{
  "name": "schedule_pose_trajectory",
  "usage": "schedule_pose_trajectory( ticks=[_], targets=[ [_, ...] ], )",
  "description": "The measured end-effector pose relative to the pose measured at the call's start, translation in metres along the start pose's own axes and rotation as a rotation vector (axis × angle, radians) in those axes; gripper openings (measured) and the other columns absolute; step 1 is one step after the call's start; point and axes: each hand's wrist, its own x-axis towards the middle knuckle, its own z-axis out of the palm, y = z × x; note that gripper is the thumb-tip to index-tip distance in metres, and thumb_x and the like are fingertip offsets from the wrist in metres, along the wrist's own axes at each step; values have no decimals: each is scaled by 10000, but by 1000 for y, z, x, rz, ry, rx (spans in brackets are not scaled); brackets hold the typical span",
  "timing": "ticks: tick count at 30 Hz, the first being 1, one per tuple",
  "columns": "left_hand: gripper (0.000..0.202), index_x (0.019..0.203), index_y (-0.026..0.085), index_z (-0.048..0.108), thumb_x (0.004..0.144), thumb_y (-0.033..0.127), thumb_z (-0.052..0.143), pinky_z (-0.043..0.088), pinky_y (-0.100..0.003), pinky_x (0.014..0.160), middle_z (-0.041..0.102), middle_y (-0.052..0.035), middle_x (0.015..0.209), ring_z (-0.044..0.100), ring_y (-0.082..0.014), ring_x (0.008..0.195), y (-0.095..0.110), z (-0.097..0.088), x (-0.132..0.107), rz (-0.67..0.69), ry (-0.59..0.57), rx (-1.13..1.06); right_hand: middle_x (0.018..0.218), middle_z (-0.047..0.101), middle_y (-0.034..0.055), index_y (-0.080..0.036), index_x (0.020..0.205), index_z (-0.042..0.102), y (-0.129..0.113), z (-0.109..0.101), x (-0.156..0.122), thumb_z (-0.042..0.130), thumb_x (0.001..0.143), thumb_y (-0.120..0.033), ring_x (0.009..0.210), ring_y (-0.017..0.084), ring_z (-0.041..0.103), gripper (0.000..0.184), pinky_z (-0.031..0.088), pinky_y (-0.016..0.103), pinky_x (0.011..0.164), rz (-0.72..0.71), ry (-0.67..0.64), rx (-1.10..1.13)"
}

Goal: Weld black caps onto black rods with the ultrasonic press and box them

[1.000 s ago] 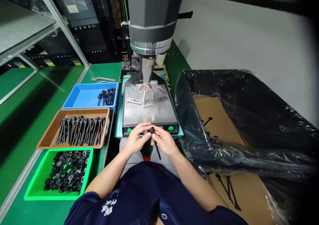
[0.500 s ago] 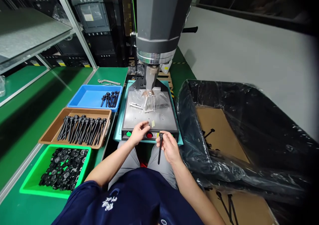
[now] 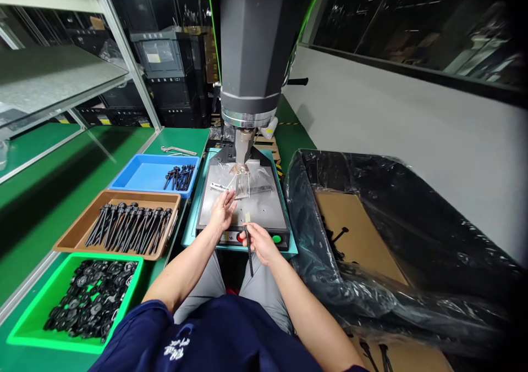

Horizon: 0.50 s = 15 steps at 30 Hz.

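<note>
Over the front of the metal plate point(image 3: 210, 212), my left hand point(image 3: 223, 211) is open, its fingers stretched toward the clear-wrapped fixture point(image 3: 240, 182) under the press head point(image 3: 243, 141). I cannot tell whether the fingertips touch the fixture. My right hand point(image 3: 262, 243), in front of the press base, pinches a black ridged rod point(image 3: 249, 259) near its upper end. The rod hangs down almost upright above my lap. Beside the rod, the right fingers partly cover a red button point(image 3: 240, 238) on the base.
At left stand a blue tray point(image 3: 136, 173) and a brown tray point(image 3: 66, 240) with black headed rods, and a green bin point(image 3: 25, 328) of round black parts. A wrench point(image 3: 178, 150) lies behind them. At right is a black plastic-lined box point(image 3: 355, 166) with cardboard and rods inside.
My left hand has moved forward over the plate toward the fixture. The right hand, still pinching the rod, has shifted left along the base front. The whole view has tilted slightly up.
</note>
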Motion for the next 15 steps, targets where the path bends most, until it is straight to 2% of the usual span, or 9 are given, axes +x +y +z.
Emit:
schedule_pose_trajectory(
  ticks=[4,8,12,15],
  targets=[
    [248,862,191,624,736,308,803,503,-339,943,740,-80,1066,679,-215,1081,10,10,-3,88,58,24,766,647,17,-200,1000,598,9,10,34,732,760,-519,535,110,579,422,260,175,397,35,-69,-29],
    [218,869,175,593,768,231,778,568,-305,823,739,-94,1017,722,-195,925,20,19,-1,75,30,-28,740,609,3,-192,949,604,13,26,68,718,758,-516,521,108,557,392,235,186,390,15,-170,-35],
    [166,856,157,582,800,166,738,588,-216,680,741,-94,988,735,-181,878,28,23,-2,41,16,-72,773,609,-1,-204,1040,615,1,39,95,705,755,-551,551,116,539,458,278,204,419,-188,-25,-5],
    [144,866,151,593,811,165,725,598,-213,678,745,-103,1013,736,-191,902,30,25,-3,36,-10,-84,904,657,39,-209,1092,624,-15,42,108,675,778,-558,682,154,581,472,386,228,494,-349,66,-79]
  ],
)
